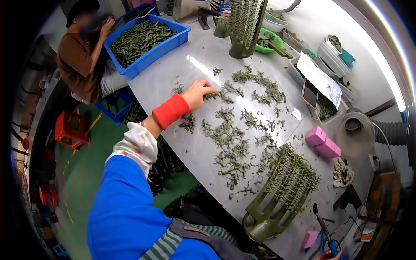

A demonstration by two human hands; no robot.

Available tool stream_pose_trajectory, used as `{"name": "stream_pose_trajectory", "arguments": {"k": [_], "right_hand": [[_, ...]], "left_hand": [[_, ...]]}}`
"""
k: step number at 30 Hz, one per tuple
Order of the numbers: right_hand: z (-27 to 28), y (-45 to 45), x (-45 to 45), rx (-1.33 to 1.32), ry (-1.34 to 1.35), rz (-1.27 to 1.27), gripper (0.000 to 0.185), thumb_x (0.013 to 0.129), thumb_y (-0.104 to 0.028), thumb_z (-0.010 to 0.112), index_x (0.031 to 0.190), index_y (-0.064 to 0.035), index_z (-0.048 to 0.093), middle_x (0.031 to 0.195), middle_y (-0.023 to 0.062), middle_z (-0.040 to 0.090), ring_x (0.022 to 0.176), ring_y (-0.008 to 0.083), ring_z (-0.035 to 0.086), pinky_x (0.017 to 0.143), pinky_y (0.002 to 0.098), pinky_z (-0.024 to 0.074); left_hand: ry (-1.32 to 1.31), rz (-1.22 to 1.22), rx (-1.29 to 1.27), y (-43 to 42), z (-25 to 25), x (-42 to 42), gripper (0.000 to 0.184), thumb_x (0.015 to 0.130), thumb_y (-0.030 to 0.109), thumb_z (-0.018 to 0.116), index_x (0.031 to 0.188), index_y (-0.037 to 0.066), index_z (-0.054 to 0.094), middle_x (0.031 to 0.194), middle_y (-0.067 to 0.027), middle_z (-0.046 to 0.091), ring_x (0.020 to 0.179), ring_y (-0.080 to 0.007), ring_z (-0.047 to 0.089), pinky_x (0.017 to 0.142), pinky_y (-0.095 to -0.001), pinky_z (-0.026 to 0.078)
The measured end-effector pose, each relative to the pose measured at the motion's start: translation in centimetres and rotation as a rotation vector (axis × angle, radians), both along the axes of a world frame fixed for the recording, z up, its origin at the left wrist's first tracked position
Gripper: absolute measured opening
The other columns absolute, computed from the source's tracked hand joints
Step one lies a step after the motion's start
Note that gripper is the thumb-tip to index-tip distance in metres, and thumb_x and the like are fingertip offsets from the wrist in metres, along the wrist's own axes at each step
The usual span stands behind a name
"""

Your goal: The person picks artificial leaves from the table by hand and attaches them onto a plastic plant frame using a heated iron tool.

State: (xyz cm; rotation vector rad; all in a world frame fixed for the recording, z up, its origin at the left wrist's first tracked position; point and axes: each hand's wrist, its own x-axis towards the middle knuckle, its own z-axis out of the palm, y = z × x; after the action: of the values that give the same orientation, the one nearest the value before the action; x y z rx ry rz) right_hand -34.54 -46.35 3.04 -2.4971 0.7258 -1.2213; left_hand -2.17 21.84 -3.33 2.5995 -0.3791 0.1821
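Note:
My left hand (198, 93), with a red wristband (170, 112), reaches across the table to small curled green pieces (232, 143) scattered in loose patches. Its fingers are bent and close together, down among the pieces; what they pinch, if anything, is hidden. At the bottom right edge my right hand (330, 256) shows only in part, wrapped round a blue-handled tool (332, 246) with a slim dark tip pointing up. Between the hands, a green slotted moulded part (262, 216) lies tilted near the table's front edge, its upper half covered with rows of the curled pieces.
A blue bin (158, 47) full of green pieces stands back left, beside a seated person (80, 56). Another green moulded part (243, 30) stands upright at the back. Pink blocks (323, 142), a phone (310, 93), tubs (277, 24) and a hose (388, 138) line the right side.

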Motion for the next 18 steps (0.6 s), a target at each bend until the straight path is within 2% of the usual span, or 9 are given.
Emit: {"name": "stream_pose_trajectory", "arguments": {"k": [1,3,4,5,7,8,12,14,18], "right_hand": [[0.0,0.2,0.0,0.024,-0.028,0.014,0.044,0.079,-0.004,0.062,0.120,-0.0004,0.049,0.109,0.0193,0.056,0.095,0.0324,0.058,0.082,0.0399,0.0494],[-0.2,0.1,-0.1,0.049,-0.053,0.028,0.044,0.079,-0.003,0.062,0.120,-0.0001,0.050,0.108,0.0194,0.057,0.094,0.0328,0.058,0.082,0.0402,0.0495],[-0.4,-0.2,0.0,0.094,-0.109,0.086,0.044,0.079,-0.003,0.062,0.120,0.0002,0.050,0.108,0.0201,0.057,0.094,0.0333,0.058,0.081,0.0407,0.0494],[-0.5,-0.4,0.1,0.139,-0.166,0.145,0.043,0.078,-0.003,0.062,0.120,0.0005,0.050,0.108,0.0207,0.057,0.094,0.0339,0.058,0.081,0.0411,0.0492],[-0.5,-0.2,0.4,0.132,-0.170,0.134,0.043,0.078,-0.003,0.063,0.119,0.0009,0.050,0.108,0.0216,0.057,0.093,0.0349,0.058,0.080,0.0417,0.0491],[-0.6,-0.2,0.4,0.122,-0.175,0.117,0.042,0.078,-0.003,0.063,0.118,0.0012,0.050,0.107,0.0225,0.057,0.093,0.0358,0.058,0.080,0.0424,0.0489],[-1.3,-1.9,-0.2,0.121,-0.153,0.107,0.042,0.078,-0.003,0.064,0.117,0.0016,0.051,0.105,0.0242,0.057,0.090,0.0378,0.058,0.079,0.0437,0.0485],[-1.0,-1.1,0.3,0.067,-0.156,0.166,0.042,0.078,-0.003,0.064,0.117,0.0015,0.051,0.103,0.0250,0.058,0.088,0.0391,0.058,0.078,0.0438,0.0486],[-0.6,0.1,0.4,0.166,-0.207,0.106,0.042,0.078,-0.006,0.064,0.117,0.0017,0.051,0.102,0.0246,0.057,0.089,0.0389,0.057,0.079,0.0435,0.0478]], "left_hand": [[0.002,-0.002,0.001,0.0,0.1,-0.3,0.057,0.071,-0.017,0.037,0.109,0.015,0.067,0.114,-0.0118,0.053,0.106,-0.0317,0.050,0.094,-0.0368,0.042],[0.065,-0.141,-0.154,0.2,0.5,-0.7,0.055,0.074,-0.016,0.038,0.111,0.015,0.065,0.118,-0.0113,0.053,0.106,-0.0305,0.052,0.094,-0.0361,0.042],[0.081,-0.050,-0.220,0.3,1.2,-0.9,0.039,0.082,-0.006,0.047,0.112,0.014,0.063,0.118,-0.0111,0.054,0.106,-0.0282,0.053,0.093,-0.0357,0.042],[0.081,-0.047,-0.218,0.7,1.3,-0.8,0.039,0.082,-0.006,0.047,0.112,0.014,0.063,0.118,-0.0111,0.054,0.106,-0.0282,0.053,0.093,-0.0357,0.042],[0.114,0.254,-0.253,2.0,1.4,-0.3,0.026,0.086,0.010,0.058,0.112,0.012,0.062,0.113,-0.0113,0.057,0.105,-0.0264,0.053,0.093,-0.0368,0.042],[0.104,0.274,-0.234,2.9,0.3,0.3,0.031,0.082,0.026,0.066,0.110,0.011,0.062,0.105,-0.0106,0.059,0.104,-0.0248,0.053,0.092,-0.0379,0.042],[0.276,0.264,-0.073,1.0,2.4,-0.8,0.038,0.078,0.033,0.071,0.109,0.013,0.063,0.099,-0.0101,0.059,0.101,-0.0245,0.052,0.091,-0.0378,0.042],[0.292,0.290,0.087,0.4,2.2,-0.7,0.047,0.069,0.040,0.075,0.105,0.012,0.065,0.102,-0.0135,0.062,0.097,-0.0283,0.056,0.088,-0.0394,0.045],[0.250,0.299,0.085,0.3,1.3,-0.2,0.044,0.067,0.038,0.078,0.100,0.011,0.066,0.100,-0.0127,0.063,0.097,-0.0280,0.055,0.089,-0.0390,0.044]]}}
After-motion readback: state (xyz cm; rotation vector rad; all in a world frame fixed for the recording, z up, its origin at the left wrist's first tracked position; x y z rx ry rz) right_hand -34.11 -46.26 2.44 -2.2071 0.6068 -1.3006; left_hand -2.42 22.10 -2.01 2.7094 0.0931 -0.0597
